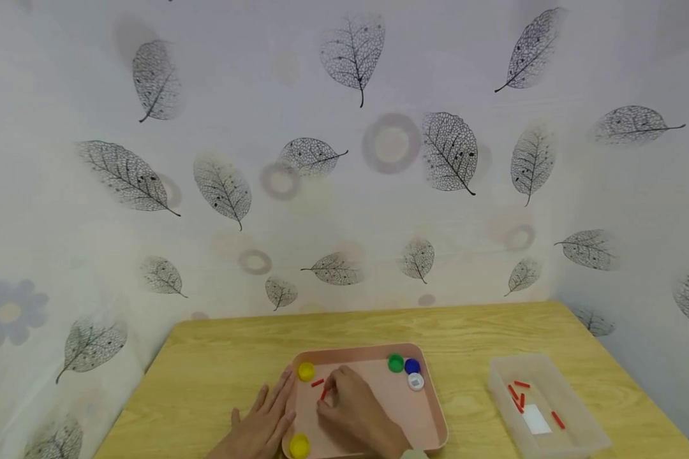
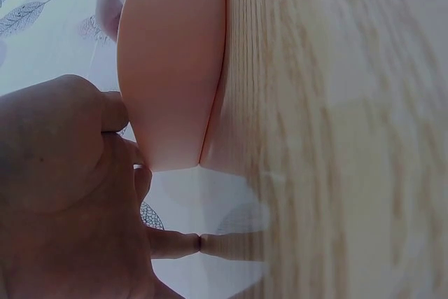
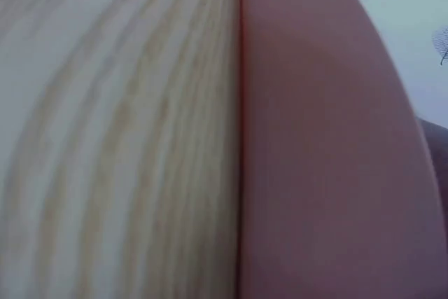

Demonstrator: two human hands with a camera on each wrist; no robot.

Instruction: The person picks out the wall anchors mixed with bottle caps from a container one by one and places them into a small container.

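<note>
My right hand [image 1: 356, 408] is over the pink tray [image 1: 387, 414], pinching a short red stick [image 1: 324, 394] between thumb and fingers. Another red stick [image 1: 318, 382] lies in the tray just beyond those fingertips. Along the tray's left side rests my left hand [image 1: 258, 421], fingers spread and fairly straight, touching the rim. The left wrist view shows that hand [image 2: 63, 187] beside the tray's outer wall [image 2: 171, 68]. In the right wrist view the tray wall [image 3: 322, 138] hides nearly all of the right hand.
Yellow caps [image 1: 306, 371] sit in the tray's two left corners. Green [image 1: 396, 363], blue [image 1: 412, 366] and white caps [image 1: 416, 382] cluster at its far right. Rightward on the wooden table [image 1: 235, 357], a translucent bin [image 1: 528, 370] holds several red sticks and a white card [image 1: 536, 419].
</note>
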